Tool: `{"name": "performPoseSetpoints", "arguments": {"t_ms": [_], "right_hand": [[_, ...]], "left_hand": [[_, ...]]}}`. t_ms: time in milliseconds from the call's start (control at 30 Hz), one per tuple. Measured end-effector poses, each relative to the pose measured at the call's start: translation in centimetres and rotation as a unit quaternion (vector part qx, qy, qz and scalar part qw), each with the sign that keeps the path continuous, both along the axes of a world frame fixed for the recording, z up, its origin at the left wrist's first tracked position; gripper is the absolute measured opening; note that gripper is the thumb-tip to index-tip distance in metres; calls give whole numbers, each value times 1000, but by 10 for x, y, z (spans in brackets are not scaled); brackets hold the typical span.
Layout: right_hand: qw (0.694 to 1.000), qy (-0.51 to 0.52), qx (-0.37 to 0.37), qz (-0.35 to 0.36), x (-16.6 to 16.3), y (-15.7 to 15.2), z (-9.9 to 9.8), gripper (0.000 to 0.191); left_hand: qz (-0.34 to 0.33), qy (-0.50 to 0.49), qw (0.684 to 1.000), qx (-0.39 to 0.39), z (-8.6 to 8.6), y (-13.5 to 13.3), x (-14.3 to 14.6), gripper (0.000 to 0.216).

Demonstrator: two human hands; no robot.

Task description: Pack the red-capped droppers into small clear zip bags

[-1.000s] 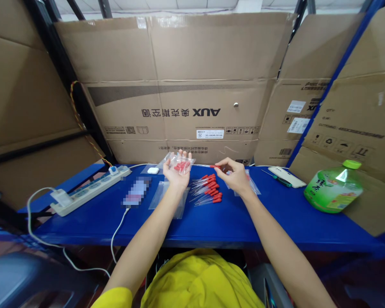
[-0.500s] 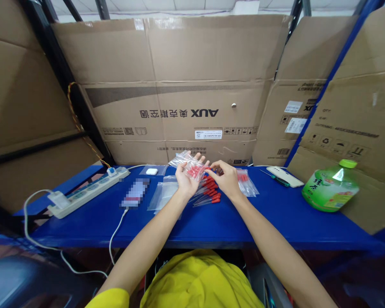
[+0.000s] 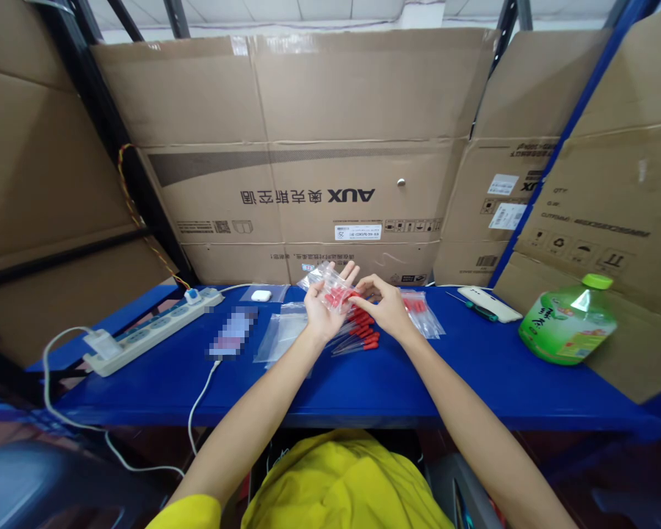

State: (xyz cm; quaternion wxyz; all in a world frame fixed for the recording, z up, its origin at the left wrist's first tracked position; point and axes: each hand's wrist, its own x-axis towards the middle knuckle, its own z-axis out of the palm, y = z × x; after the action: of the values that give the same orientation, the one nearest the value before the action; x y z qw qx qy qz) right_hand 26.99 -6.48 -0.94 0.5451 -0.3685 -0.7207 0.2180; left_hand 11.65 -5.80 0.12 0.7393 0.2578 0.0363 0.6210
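My left hand [image 3: 320, 308] is raised palm up over the blue shelf [image 3: 363, 382] and holds a small clear bag [image 3: 330, 288] with red-capped pieces inside. My right hand [image 3: 384, 307] is beside it, its fingers pinched at the bag's right edge on a thin red-tipped piece that is too small to name. Under both hands lies a loose pile of clear tubes with red caps [image 3: 360, 334]. A filled clear bag of red pieces [image 3: 419, 308] lies just right of my right hand. Empty clear bags [image 3: 280, 332] lie to the left.
A white power strip [image 3: 154, 330] with its cable lies at the left, next to a phone [image 3: 234, 330] on a charging lead. A green jug [image 3: 570, 319] stands at the right, with a white flat device [image 3: 490, 303] and a screwdriver behind it. Cardboard boxes [image 3: 319, 147] wall the back.
My right hand moved left from above the tube pile to meet the bag in my left hand, which shifted slightly right. The view has shifted a little.
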Motion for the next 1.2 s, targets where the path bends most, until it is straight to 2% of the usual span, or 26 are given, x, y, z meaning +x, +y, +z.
{"name": "performPoseSetpoints", "arguments": {"t_ms": [133,400,567,733,900,1067,1200], "right_hand": [[999,17,-9,29,-1,-3,4,28],[993,54,-74,80,3,0,4,33],[979,129,-140,74,9,8,0,45],[960,145,-217,99,19,10,1,48],[961,162,-202,97,21,9,4,41],[965,167,-181,90,20,7,6,35],[967,157,-182,85,17,7,5,27]], "left_hand": [[-19,3,999,-31,0,1,0,42],[-39,8,996,-82,-2,0,4,33],[-56,94,987,-118,-4,6,-1,28],[-57,205,964,-159,-1,10,-7,23],[-46,234,956,-170,-5,14,-6,15],[-16,241,957,-160,-12,17,-3,17],[-24,237,955,-176,-17,19,-1,19]]}}
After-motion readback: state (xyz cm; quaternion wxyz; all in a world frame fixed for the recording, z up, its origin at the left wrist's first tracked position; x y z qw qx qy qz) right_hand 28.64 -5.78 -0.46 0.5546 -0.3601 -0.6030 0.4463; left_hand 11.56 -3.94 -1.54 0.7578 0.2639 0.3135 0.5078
